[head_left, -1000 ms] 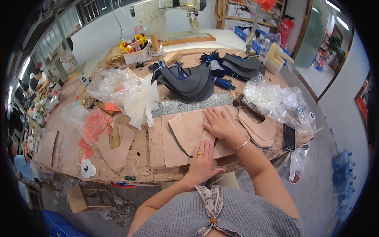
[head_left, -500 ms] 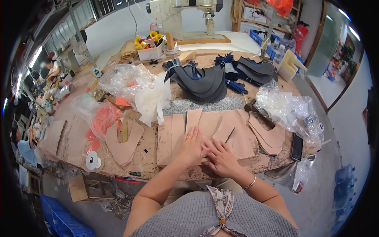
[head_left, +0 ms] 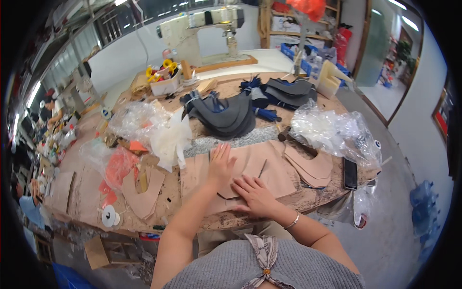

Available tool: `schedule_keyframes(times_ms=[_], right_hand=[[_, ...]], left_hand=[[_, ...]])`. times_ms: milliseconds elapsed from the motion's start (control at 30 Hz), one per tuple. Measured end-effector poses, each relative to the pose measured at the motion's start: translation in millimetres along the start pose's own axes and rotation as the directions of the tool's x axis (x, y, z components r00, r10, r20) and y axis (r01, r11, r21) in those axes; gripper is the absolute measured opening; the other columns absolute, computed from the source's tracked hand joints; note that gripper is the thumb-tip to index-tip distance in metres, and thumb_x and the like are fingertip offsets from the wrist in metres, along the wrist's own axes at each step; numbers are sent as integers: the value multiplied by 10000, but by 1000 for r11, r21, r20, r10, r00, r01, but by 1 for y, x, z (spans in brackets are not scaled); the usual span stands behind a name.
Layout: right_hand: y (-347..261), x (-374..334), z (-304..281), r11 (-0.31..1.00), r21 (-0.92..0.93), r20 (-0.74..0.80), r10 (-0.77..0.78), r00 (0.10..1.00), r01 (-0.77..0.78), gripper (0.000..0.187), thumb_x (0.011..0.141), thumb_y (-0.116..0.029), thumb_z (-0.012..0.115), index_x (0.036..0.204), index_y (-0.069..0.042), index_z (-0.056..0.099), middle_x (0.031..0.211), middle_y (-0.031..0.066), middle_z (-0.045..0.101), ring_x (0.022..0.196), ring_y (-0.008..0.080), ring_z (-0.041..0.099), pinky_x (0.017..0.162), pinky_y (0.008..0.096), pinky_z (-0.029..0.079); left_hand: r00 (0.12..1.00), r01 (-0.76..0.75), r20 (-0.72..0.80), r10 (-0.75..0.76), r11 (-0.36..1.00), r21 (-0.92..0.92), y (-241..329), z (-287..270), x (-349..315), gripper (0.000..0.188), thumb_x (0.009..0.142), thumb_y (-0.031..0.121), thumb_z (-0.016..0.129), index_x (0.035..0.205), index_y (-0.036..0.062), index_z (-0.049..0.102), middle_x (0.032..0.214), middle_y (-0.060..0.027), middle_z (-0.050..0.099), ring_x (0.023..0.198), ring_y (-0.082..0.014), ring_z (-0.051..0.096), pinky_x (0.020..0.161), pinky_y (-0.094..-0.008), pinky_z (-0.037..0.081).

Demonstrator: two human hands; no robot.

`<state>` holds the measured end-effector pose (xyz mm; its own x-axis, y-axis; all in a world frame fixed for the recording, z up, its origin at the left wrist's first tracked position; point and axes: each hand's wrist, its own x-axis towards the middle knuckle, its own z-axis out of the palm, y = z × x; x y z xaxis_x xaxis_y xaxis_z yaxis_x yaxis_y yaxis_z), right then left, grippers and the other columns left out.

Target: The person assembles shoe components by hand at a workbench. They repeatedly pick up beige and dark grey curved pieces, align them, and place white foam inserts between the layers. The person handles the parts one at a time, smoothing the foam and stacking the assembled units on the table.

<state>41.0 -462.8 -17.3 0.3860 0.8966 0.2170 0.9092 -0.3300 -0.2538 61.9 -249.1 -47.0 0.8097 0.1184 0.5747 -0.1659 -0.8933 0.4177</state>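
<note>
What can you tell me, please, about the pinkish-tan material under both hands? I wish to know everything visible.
The pinkish-tan material looks smooth and matte, like thin leather, though I cannot confirm this. It lies nearly flat on the worktable in overlapping layers, some with curved edges; narrow dark lines show beside both hands. The left hand rests on it toward the far side, the right hand nearer the person's body. Beyond its far edge lies a grey speckled slab.

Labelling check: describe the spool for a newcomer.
On the brown worktable, look near the front edge, left of the left hand. There, beside the U-shaped tan piece, sits the spool: round and white, with a dark centre, unlike that flat piece.
</note>
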Motion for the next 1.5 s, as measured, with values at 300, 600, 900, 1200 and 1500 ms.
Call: schedule_keyframes(times_ms=[300,600,900,1200,1500], right_hand=[[-12,25,-7,961,-60,66,-265,962,269,665,821,-437,617,1345,-59,459,1340,138,477,1250,332,438,1075,523,286],[130,67,-141,994,-73,-734,1,679,-80,487,708,112,581,1106,-148,683,1059,85,684,942,286,646,816,373,531],[181,166,-58,980,-190,-403,-138,905,65,514,758,-295,757,1222,-136,605,1280,73,573,1264,301,466,1037,466,348],[163,244,-9,983,-181,-231,-72,970,30,341,867,-203,609,1197,-120,597,1203,86,624,1146,299,561,965,411,434],[78,126,-76,936,-326,-446,-276,851,132,347,820,-93,588,1167,-80,611,1140,108,652,1120,296,580,954,412,443]], left_hand=[[980,190,-35,-196,973,-130,37,-78,-99,417,905,112,540,1293,-40,516,1280,-229,557,1248,-377,487,1049,-404,371],[998,11,-55,-4,992,130,54,-80,-112,329,811,109,649,1132,36,628,1085,-112,659,1055,-295,613,884,-379,497],[998,6,-61,0,995,97,51,-76,-111,241,815,154,670,1038,64,669,1063,-68,668,1034,-260,619,877,-353,502],[998,8,-67,-4,997,73,48,-81,-110,205,798,145,681,989,70,682,1025,-62,679,1013,-264,635,860,-358,515],[995,43,-89,-48,998,-49,47,-80,-117,159,812,120,665,962,71,690,993,-74,685,989,-260,643,848,-350,517]])
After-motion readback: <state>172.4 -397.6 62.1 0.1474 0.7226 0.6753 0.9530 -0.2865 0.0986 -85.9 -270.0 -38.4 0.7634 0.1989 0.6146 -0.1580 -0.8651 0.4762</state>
